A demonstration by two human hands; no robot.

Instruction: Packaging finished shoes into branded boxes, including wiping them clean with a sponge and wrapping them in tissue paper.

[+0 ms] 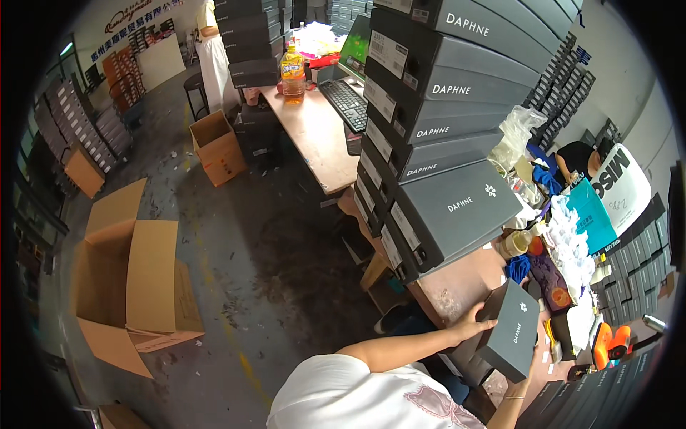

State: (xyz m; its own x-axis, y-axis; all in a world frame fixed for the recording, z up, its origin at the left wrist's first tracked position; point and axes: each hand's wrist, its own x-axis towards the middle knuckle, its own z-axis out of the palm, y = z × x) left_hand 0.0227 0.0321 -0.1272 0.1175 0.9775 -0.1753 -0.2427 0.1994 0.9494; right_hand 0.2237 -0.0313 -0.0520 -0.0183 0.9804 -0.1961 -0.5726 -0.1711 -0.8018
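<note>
I hold a dark grey shoe box point(513, 330) with a small white emblem on its lid, tilted above the pinkish table point(457, 286). My left hand point(475, 319) grips the box's left edge. Gripping its lower right corner is my right hand point(531, 365), mostly hidden behind the box, with a thin bracelet on the wrist. Just beyond the box, a tall leaning stack of matching grey shoe boxes point(443, 143) stands on the table.
Right of the box lie plastic bags, a teal bag point(593, 214), small bottles and an orange object point(612, 340). Farther along the table are a keyboard point(346, 100) and a drink bottle point(291, 71). Open cartons point(128, 272) point(218, 146) stand on the floor. One person point(213, 57) stands far back; another point(580, 159) is at right.
</note>
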